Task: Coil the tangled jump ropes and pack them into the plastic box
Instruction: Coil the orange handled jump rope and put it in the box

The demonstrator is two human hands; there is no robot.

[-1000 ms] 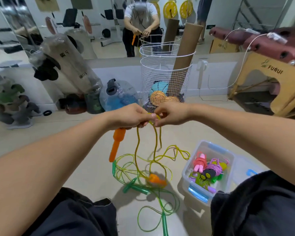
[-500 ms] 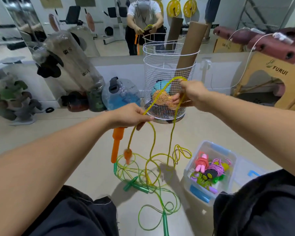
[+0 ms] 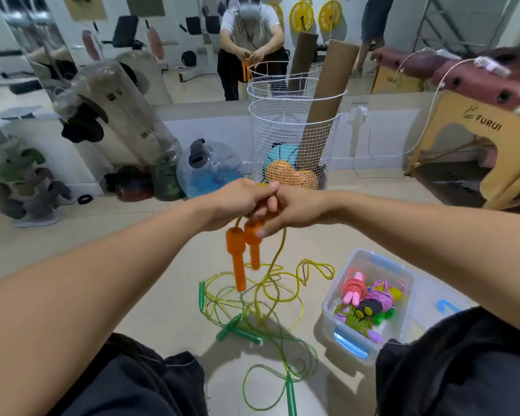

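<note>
Seated above a pale floor (image 3: 162, 280), a person in dark trousers (image 3: 463, 364) brings both hands together at frame centre, the left hand (image 3: 236, 202) and right hand (image 3: 297, 210) touching. The left hand's fingers are curled around the top of an orange-handled jump rope (image 3: 236, 259), and the right hand's fingers (image 3: 261, 232) are curled against the second orange handle (image 3: 254, 247), so the two handles hang side by side, pointing down, though the exact hold of each finger is hidden by the knuckles. A yellow cord (image 3: 278, 256) drops from the hands at 6 o'clock into a loose tangle on the floor, where it lies mixed with a green jump rope (image 3: 240, 328) whose green handles rest among the loops between the knees. At 4 o'clock from the hands, just beside the right knee, stands the open clear plastic box (image 3: 373, 265), already holding coiled ropes (image 3: 370, 298) in pink, purple and yellow-green; its lid (image 3: 439, 301) lies touching its far side. Farther off at 12 o'clock stands a white wire basket (image 3: 294, 139) containing balls and a cardboard tube. At 10 o'clock sits a blue water jug (image 3: 207, 169), and a wall mirror (image 3: 192, 40) behind reflects the person. A wooden bench marked FURUI (image 3: 487, 124) stands at 2 o'clock.
</note>
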